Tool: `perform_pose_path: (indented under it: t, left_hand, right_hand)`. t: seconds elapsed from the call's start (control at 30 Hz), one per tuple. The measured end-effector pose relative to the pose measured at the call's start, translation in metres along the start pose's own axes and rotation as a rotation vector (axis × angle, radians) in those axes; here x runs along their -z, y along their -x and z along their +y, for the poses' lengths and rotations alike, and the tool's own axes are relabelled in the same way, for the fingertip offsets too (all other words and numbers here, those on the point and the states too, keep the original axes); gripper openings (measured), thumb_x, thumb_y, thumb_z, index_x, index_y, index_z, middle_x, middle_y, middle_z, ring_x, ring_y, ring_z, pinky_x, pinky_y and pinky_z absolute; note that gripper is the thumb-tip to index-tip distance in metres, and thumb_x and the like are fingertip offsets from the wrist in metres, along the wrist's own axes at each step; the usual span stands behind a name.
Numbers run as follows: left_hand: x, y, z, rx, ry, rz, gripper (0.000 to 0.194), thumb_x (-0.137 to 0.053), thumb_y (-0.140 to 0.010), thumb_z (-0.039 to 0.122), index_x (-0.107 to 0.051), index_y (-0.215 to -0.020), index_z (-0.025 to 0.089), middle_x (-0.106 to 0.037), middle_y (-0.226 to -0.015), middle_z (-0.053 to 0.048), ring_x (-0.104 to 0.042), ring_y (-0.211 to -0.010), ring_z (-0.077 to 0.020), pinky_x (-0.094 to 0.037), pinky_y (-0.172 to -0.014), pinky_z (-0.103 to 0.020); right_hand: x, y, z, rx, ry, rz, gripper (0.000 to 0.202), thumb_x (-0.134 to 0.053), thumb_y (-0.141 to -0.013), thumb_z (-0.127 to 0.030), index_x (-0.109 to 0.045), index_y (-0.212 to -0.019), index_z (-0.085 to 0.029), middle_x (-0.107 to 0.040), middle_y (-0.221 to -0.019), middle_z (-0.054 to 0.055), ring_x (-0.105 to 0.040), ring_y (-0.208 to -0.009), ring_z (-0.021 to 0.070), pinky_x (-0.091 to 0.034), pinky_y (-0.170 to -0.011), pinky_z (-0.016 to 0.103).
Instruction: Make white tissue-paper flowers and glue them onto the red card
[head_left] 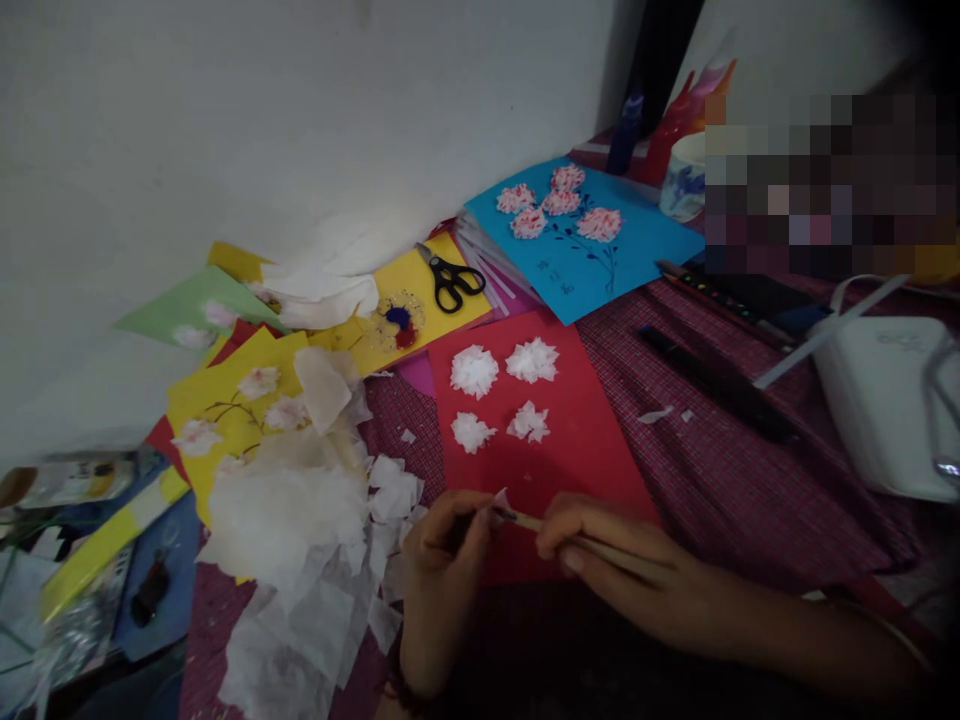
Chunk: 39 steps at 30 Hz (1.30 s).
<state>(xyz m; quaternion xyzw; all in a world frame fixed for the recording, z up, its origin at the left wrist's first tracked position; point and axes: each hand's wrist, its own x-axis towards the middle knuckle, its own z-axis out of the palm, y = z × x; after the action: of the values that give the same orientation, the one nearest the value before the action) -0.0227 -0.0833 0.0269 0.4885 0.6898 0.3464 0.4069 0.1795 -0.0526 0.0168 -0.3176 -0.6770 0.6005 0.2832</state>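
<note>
Left hand (444, 572), fingertips pinched together on a tissue scrap (502, 497), and right hand (626, 562), curled round a thin stick (527, 521), are held close so contact is steadied.

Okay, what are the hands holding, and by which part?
The right hand grips a thin stick along its shaft; the left hand pinches a tissue scrap at its tip.

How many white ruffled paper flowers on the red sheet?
4: far-left flower, far-right flower, near-left flower, near-right flower, all on the red paper sheet. Left hand and right hand cover some of it; any beneath would be hidden.
</note>
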Motion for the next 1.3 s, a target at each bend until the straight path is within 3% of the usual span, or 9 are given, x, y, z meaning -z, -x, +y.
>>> perform_pose_path:
  t: [0.17,0.3,0.5,0.7,0.87,1.0,1.1,1.2,1.3]
  left_hand:
    - [0.003,0.008,-0.006,0.069,0.207,-0.032,0.022,-0.048,-0.093,0.032,-0.068,-0.096,0.022,-0.071,-0.088,-0.001,-0.065,-0.078,-0.0148,-0.051,-0.073,-0.025]
    - [-0.002,0.007,-0.009,-0.009,0.098,0.064,0.007,-0.063,-0.083,0.025,-0.069,-0.086,0.022,-0.069,-0.074,0.001,-0.063,-0.068,-0.0121,-0.05,-0.065,-0.02]
    - [-0.011,0.01,-0.007,-0.198,-0.094,0.102,0.008,-0.063,-0.081,0.021,-0.07,-0.084,0.022,-0.07,-0.083,-0.002,-0.065,-0.077,-0.0162,-0.052,-0.071,-0.025]
    - [-0.02,0.017,-0.002,0.004,0.436,0.127,0.039,-0.057,-0.085,0.02,-0.046,-0.122,0.027,-0.069,-0.097,-0.002,-0.066,-0.081,-0.0144,-0.053,-0.077,-0.028]
    - [-0.018,0.011,-0.001,0.158,0.677,0.019,0.016,-0.069,-0.077,0.023,-0.061,-0.09,0.021,-0.065,-0.067,0.003,-0.058,-0.059,-0.0087,-0.048,-0.061,-0.019]
    - [-0.016,0.012,-0.006,0.037,0.438,0.081,0.014,-0.074,-0.071,0.031,-0.067,-0.069,0.019,-0.063,-0.058,0.001,-0.058,-0.055,-0.0119,-0.048,-0.055,-0.021]
    - [-0.015,0.019,-0.012,-0.182,0.121,0.156,0.009,-0.072,-0.072,0.029,-0.071,-0.067,0.022,-0.066,-0.062,-0.002,-0.061,-0.059,-0.0159,-0.049,-0.057,-0.025]
    - [-0.014,0.027,-0.019,-0.383,-0.055,0.204,0.006,-0.07,-0.073,0.024,-0.073,-0.075,0.029,-0.071,-0.069,-0.003,-0.064,-0.063,-0.0189,-0.051,-0.059,-0.029]
    - [-0.011,0.026,-0.02,-0.364,-0.009,0.202,0.004,-0.073,-0.071,0.028,-0.071,-0.072,0.031,-0.071,-0.068,-0.002,-0.064,-0.06,-0.0197,-0.051,-0.054,-0.03]
  right_hand:
    - [0.001,0.0,0.007,0.1,-0.05,0.074,0.027,-0.049,-0.091,-0.012,-0.06,-0.111,-0.027,-0.064,-0.1,0.0,-0.06,-0.091,0.0107,-0.046,-0.082,0.02]
    - [-0.002,-0.001,0.011,0.168,-0.115,0.167,0.025,-0.046,-0.092,-0.014,-0.064,-0.106,-0.024,-0.061,-0.094,0.002,-0.059,-0.087,0.0126,-0.047,-0.076,0.024]
    - [-0.007,-0.003,0.006,0.128,-0.139,0.251,0.021,-0.039,-0.095,-0.017,-0.059,-0.09,-0.021,-0.057,-0.081,0.002,-0.056,-0.075,0.0135,-0.047,-0.067,0.026]
    - [-0.001,0.004,0.001,0.19,0.012,0.112,0.021,-0.039,-0.093,-0.011,-0.056,-0.099,-0.021,-0.058,-0.091,0.003,-0.057,-0.085,0.0137,-0.046,-0.077,0.026]
    - [-0.005,0.006,0.004,0.007,-0.151,0.186,0.015,-0.044,-0.091,-0.019,-0.059,-0.089,-0.022,-0.059,-0.08,0.001,-0.058,-0.073,0.0141,-0.049,-0.064,0.024]
    - [-0.007,0.005,0.007,-0.013,-0.243,0.181,0.017,-0.051,-0.09,-0.028,-0.067,-0.093,-0.022,-0.066,-0.087,0.004,-0.063,-0.079,0.0166,-0.051,-0.069,0.027]
    - [-0.011,0.004,0.011,0.071,-0.268,0.223,0.021,-0.055,-0.09,-0.034,-0.072,-0.093,-0.023,-0.067,-0.086,0.005,-0.062,-0.077,0.0166,-0.05,-0.069,0.028]
    - [-0.015,0.001,0.015,-0.01,-0.411,0.248,0.03,-0.053,-0.089,-0.043,-0.072,-0.089,-0.02,-0.062,-0.076,0.003,-0.056,-0.064,0.0133,-0.046,-0.058,0.025]
    - [-0.014,0.0,0.014,-0.103,-0.614,0.171,0.034,-0.055,-0.086,-0.049,-0.067,-0.088,-0.017,-0.054,-0.066,-0.001,-0.051,-0.056,0.0107,-0.041,-0.053,0.023]
